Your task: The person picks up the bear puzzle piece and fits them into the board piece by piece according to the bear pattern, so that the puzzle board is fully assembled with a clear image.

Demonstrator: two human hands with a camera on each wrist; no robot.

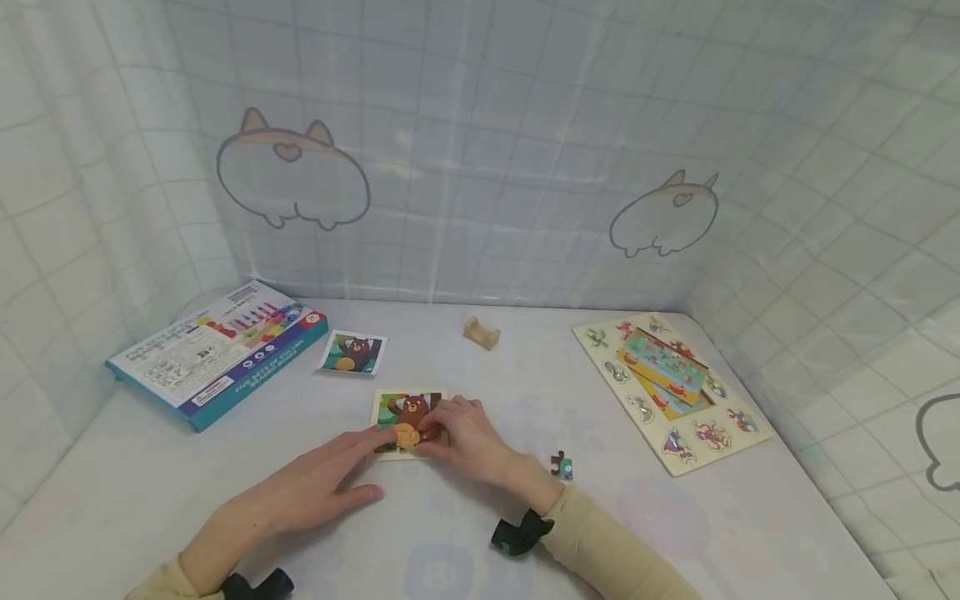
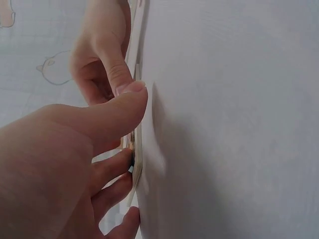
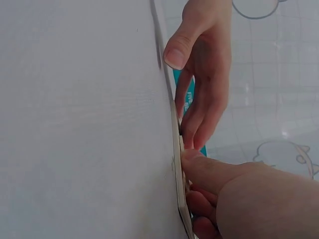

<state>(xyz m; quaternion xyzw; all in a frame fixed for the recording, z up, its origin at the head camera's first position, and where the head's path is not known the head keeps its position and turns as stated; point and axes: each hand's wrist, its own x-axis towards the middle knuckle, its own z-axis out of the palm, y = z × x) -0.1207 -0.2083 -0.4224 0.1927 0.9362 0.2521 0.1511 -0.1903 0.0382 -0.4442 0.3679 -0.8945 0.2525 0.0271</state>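
A small wooden bear jigsaw puzzle lies flat in its pale tray on the table in the head view. My right hand pinches a tan and brown puzzle piece between thumb and fingers over the puzzle's lower part. In the right wrist view that piece's thin edge shows just above the tray, beside the thumb. From the left, my left hand reaches in with extended fingers, its fingertips touching the puzzle and its thumb held apart. The right fingers cover the puzzle's right side.
A loose puzzle piece lies right of my right wrist. Behind the puzzle are a bear picture card and a notched wooden block. A teal-edged box lies at left, an animal puzzle board bearing colourful cards at right.
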